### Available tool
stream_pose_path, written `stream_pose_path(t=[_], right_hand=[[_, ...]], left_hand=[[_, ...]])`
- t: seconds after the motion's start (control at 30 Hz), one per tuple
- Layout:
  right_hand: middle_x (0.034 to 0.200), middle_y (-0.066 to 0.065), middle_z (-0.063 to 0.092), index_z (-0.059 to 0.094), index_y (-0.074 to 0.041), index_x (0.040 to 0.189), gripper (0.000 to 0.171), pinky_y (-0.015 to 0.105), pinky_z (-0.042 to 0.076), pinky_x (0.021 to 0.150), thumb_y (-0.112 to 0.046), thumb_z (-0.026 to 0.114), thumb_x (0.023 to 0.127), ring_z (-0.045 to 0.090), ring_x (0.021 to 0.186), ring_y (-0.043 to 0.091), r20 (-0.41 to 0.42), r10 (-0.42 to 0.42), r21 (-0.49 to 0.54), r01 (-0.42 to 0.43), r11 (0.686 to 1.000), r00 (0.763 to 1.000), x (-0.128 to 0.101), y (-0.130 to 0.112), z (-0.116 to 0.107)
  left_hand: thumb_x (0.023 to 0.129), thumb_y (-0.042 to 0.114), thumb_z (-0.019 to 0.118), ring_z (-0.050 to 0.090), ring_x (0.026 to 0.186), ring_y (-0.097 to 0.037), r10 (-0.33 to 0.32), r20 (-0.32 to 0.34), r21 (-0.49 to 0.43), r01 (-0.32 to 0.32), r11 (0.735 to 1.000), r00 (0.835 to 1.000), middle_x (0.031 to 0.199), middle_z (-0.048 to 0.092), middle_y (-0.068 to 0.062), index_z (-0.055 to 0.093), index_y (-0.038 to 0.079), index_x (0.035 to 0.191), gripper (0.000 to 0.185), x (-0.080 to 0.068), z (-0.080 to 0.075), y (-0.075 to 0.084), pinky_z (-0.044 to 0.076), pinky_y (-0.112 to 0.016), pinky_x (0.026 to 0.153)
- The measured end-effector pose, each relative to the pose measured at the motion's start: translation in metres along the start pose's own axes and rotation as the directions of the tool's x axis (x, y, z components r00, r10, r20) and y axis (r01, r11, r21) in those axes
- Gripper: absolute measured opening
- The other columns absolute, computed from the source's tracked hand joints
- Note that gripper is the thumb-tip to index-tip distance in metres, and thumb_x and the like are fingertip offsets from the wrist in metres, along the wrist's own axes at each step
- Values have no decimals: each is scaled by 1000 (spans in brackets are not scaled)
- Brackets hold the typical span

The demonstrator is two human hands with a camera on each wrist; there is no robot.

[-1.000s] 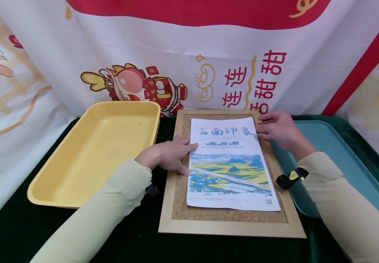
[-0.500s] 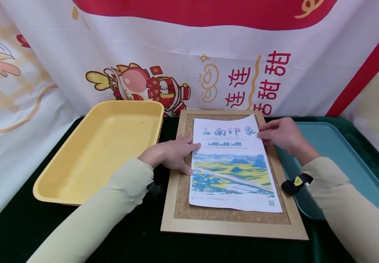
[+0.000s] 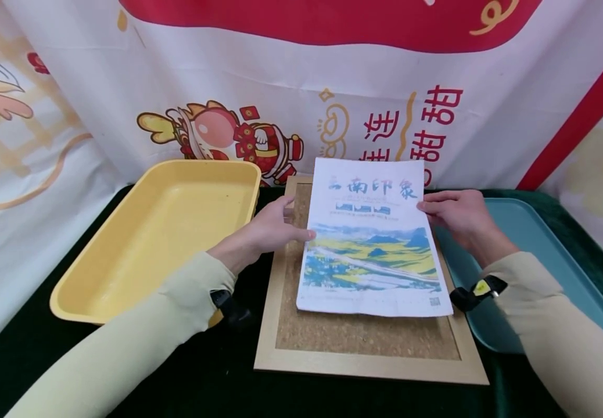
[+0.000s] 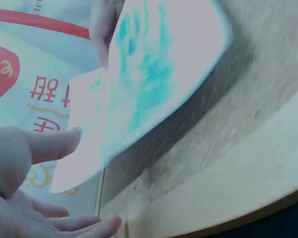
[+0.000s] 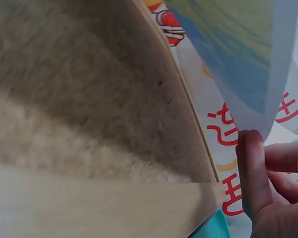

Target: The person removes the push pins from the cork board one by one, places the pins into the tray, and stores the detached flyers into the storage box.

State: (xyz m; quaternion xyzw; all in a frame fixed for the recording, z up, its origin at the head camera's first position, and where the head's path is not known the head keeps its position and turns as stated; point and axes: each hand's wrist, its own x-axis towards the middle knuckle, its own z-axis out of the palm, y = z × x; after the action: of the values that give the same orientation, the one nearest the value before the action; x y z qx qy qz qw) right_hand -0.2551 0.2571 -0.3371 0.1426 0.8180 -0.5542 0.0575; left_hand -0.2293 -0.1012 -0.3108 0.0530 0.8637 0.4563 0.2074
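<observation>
Head view: your left hand [image 3: 270,229] and right hand [image 3: 455,213] pinch the poster [image 3: 372,232] by its side edges, top lifted off the cork board [image 3: 364,337], yellow tray [image 3: 165,226] at left; left wrist view: your thumb [image 4: 49,144] on the poster's edge; right wrist view: your fingers [image 5: 253,168] clamp the poster's edge above the cork.

Poster [image 4: 154,74] print blurred

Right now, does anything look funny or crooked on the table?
Yes, the printed poster. It no longer lies flat on the cork board: its top edge is raised off the board while the bottom edge looks lower. The left hand and right hand pinch its two sides. Nothing looks torn or spilled.
</observation>
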Motion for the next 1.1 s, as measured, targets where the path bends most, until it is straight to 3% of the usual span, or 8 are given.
stream_pose_path(t=[0.17,0.27,0.37,0.5,0.67,0.83,1.0,1.1], right_hand=[[154,9,58,58,-16,155,66,17,58,88,-41,77,97,75,94,4,-25,83,140,-78,987,996,0,-3,-6],[159,6,56,57,-21,156,73,16,57,90,-48,80,92,76,97,4,-27,99,169,-93,981,995,0,-6,-9],[161,4,55,57,-23,156,77,17,57,91,-51,82,89,77,98,4,-21,98,186,-92,978,995,-1,-10,-9],[159,1,57,59,-25,154,76,16,57,89,-49,84,87,78,99,7,-1,109,260,-105,960,994,-2,-18,-6],[154,-1,62,62,-25,151,71,16,57,87,-43,86,87,79,97,8,-1,117,358,-109,927,993,-3,-27,-1],[147,4,63,61,-18,152,60,19,59,88,-29,81,96,79,96,6,9,90,420,-85,904,996,-5,-40,9],[151,6,63,64,-17,148,48,21,60,91,-21,74,101,77,109,11,30,62,428,-69,901,998,-7,-61,31],[149,7,65,68,-16,143,40,23,59,95,-17,72,103,75,116,15,37,59,438,-69,896,998,-6,-73,48]], left_hand=[[102,14,72,67,128,-31,-10,-48,-260,-3,966,999,156,54,-15,29,15,167,77,-8,4,4,54,-49,110],[102,6,69,72,115,-25,-18,-94,-350,-16,937,995,142,64,-17,43,9,160,63,-11,7,7,59,-42,102],[102,3,68,72,108,-18,-33,-100,-444,-14,896,994,137,69,-18,54,6,152,52,-14,8,7,60,-36,99],[102,4,68,73,106,-15,-51,-90,-535,-5,845,995,141,70,-16,61,7,148,47,-20,3,6,58,-38,104],[103,6,68,72,108,-14,-68,-93,-588,1,809,993,145,69,-15,63,8,148,46,-23,-5,4,52,-43,113],[104,8,67,72,113,-13,-69,-98,-599,-4,801,993,147,67,-12,62,11,150,46,-23,-18,-3,55,-37,110],[105,10,66,72,110,-8,-75,-116,-593,-8,805,990,152,63,-13,58,10,154,50,-29,-42,-16,61,-24,93],[104,10,68,74,105,-5,-79,-145,-573,-19,819,986,144,67,-10,56,8,155,53,-35,-58,-25,61,-22,89]])
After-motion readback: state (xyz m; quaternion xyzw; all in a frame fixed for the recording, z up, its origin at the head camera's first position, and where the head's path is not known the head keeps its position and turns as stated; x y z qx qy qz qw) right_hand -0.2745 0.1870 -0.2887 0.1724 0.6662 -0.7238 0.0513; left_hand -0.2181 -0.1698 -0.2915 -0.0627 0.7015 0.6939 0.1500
